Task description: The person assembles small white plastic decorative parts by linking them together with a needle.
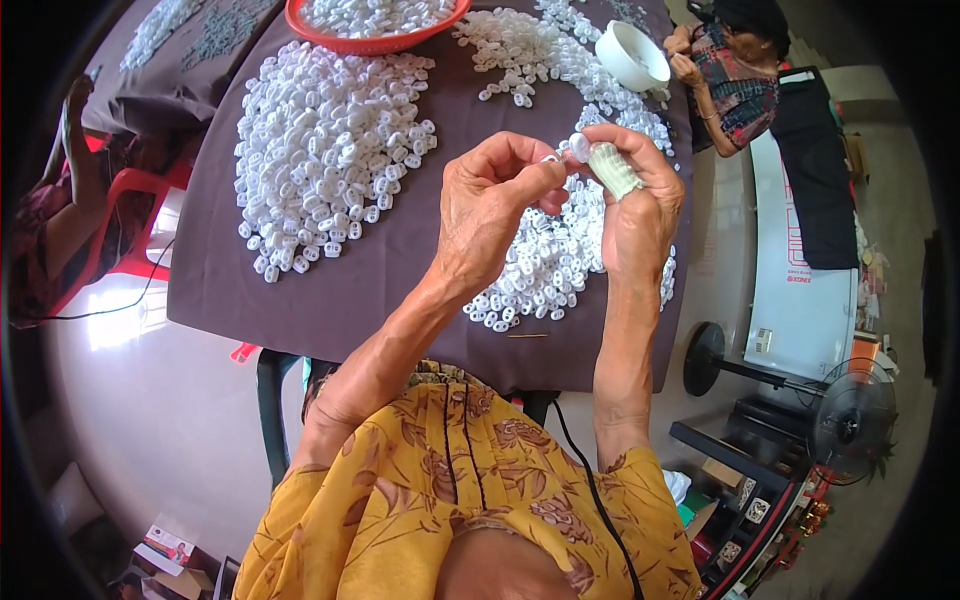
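My left hand [495, 195] is closed, thumb and forefinger pinching a small white part whose shape is mostly hidden by the fingertips. Close beside it, my right hand [645, 195] grips a small white oval plastic piece [579, 147] between thumb and forefinger. A pale green ribbed cover [613, 172] wraps my right thumb. The two hands nearly meet above a pile of white oval pieces [545, 260], each with two slots or holes. To the left, a larger heap of similar white pieces [330, 150] lies on the brown tablecloth [410, 310].
A red basin [385, 43] of white pieces stands at the far edge, and a white bowl [632, 57] at the far right. Near the front lies a thin stick [528, 336]. People sit at the left and far right. A fan [850, 420] stands right of me.
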### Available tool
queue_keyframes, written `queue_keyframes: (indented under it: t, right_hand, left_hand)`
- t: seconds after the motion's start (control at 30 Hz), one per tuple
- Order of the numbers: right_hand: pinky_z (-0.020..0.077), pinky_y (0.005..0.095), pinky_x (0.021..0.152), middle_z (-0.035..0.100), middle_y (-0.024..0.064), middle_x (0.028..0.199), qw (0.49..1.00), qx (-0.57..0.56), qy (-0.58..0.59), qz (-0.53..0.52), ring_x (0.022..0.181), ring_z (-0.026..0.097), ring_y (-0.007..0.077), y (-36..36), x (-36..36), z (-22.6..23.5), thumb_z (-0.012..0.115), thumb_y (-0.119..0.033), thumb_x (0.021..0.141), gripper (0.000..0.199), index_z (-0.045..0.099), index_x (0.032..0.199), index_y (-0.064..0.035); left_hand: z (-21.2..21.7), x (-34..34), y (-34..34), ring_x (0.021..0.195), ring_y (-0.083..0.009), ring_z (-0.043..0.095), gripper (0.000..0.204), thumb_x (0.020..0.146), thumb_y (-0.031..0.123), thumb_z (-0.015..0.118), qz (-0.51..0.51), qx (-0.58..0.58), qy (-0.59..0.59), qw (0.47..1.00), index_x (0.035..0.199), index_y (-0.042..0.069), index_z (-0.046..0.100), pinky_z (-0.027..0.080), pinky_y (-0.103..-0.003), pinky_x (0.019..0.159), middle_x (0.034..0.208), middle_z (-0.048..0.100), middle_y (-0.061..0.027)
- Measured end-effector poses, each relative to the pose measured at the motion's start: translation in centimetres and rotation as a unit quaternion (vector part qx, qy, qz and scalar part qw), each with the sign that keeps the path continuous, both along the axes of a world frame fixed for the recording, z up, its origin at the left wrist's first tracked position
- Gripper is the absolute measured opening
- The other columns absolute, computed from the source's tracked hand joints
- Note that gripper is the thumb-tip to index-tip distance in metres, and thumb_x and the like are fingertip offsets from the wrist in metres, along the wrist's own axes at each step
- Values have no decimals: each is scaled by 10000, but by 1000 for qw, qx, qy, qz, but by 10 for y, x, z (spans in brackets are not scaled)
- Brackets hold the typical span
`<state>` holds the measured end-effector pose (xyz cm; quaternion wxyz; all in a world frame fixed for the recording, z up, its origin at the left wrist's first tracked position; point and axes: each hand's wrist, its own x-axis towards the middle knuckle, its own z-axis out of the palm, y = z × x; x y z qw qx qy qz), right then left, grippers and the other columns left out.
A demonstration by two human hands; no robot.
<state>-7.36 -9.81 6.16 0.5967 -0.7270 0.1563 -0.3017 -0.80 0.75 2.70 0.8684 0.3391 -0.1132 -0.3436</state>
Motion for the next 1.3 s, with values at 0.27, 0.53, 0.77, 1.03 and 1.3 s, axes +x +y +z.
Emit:
queue_keyframes:
  t: [0.27,0.53,0.77,1.03,1.3]
  right_hand:
    - [484,312,743,589,99,863,994,100,-22,24,775,589,184,-3,1,-8,469,28,777,190,607,907,29]
    - [468,290,753,601,106,854,1000,30,7,3,779,587,175,2,0,-5,424,70,745,247,605,911,39]
    - [470,263,724,606,96,867,997,-68,15,-14,780,584,151,4,-3,-2,440,76,746,239,603,918,46]
    - [462,209,622,642,43,801,989,-145,23,-20,705,589,85,2,-4,-1,557,36,757,176,630,908,-16]
    - [439,192,695,618,33,840,992,-126,32,-4,778,565,81,4,-6,3,485,82,748,226,621,917,17]
  left_hand:
    - [0,0,0,582,-82,550,91,763,67,591,9,59,-47,997,782,-22,589,444,-208,540,649,596,-54]
    - [-3,2,1,582,-76,550,92,760,66,589,8,70,-55,996,783,-22,593,446,-207,540,661,607,-59]
    - [-1,2,1,581,-73,543,79,758,57,608,10,75,-65,995,785,-17,599,442,-201,536,673,610,-54]
    - [-1,1,1,571,-68,531,66,754,46,620,10,70,-58,996,779,-13,605,429,-193,532,649,589,-32]
    - [-1,1,2,589,-75,535,70,762,42,609,7,66,-54,996,792,-21,606,429,-195,554,682,605,-46]
